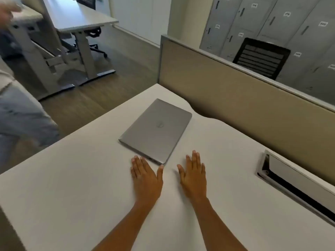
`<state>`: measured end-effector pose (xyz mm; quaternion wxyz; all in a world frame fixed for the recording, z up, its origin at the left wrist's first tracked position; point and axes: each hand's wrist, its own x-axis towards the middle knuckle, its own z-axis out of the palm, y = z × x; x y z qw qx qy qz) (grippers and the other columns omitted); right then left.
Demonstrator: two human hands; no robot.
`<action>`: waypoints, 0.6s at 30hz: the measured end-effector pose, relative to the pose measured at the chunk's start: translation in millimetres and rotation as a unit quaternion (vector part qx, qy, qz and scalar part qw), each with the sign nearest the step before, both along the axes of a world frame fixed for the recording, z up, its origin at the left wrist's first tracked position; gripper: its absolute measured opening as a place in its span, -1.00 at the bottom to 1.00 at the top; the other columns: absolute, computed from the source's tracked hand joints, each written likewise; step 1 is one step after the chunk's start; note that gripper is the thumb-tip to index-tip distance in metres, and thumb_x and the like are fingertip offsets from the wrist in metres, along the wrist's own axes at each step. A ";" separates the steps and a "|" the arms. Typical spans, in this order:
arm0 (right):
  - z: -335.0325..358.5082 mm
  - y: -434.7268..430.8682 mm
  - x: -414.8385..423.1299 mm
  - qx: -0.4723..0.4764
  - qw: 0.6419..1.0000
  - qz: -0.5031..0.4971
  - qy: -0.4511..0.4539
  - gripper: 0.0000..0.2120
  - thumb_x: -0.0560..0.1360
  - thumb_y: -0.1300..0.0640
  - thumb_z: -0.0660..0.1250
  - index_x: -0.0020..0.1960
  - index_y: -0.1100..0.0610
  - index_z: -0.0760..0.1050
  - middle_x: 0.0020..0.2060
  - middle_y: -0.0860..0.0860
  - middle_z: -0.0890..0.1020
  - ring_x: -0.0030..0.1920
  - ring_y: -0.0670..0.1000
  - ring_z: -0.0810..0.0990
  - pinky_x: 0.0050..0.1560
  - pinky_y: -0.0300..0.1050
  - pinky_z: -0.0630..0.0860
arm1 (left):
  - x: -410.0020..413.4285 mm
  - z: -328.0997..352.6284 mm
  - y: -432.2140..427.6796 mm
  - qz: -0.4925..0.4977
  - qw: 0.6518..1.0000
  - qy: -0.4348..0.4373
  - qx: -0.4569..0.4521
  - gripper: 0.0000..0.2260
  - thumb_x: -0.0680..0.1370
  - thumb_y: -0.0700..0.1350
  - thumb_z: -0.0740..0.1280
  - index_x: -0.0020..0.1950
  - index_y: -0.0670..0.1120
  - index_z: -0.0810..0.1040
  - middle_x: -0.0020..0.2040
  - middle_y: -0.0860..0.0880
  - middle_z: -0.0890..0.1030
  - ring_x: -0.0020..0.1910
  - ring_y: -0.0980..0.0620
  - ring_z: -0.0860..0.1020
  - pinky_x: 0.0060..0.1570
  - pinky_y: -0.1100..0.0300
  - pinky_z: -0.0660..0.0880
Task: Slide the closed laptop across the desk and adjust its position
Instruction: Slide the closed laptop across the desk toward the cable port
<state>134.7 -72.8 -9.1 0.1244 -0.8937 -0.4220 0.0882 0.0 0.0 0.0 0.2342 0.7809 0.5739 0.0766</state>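
Observation:
A closed grey laptop lies flat on the white desk, turned at an angle, near the far middle. My left hand rests flat on the desk with fingers spread; its fingertips reach the laptop's near edge and its thumb tip sits by the near corner. My right hand also lies flat and open on the desk, just right of that corner, not touching the laptop. Neither hand holds anything.
A beige partition runs along the desk's far right side. An open cable hatch is set into the desk at the right. Another person stands at the left, beyond the desk's edge. Other desks, a black chair and lockers stand behind.

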 end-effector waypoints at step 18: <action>31.5 231.0 157.3 -0.064 0.995 0.075 -0.010 -0.42 0.62 -0.11 -0.03 0.53 0.18 0.10 0.57 0.14 0.03 0.57 0.12 -0.04 0.53 0.14 0.02 | 36.5 32.6 66.6 0.293 0.768 -0.492 -0.288 -0.39 0.58 -0.09 0.28 0.57 0.00 0.09 0.50 -0.01 0.33 0.38 0.06 0.41 0.33 0.15 0.38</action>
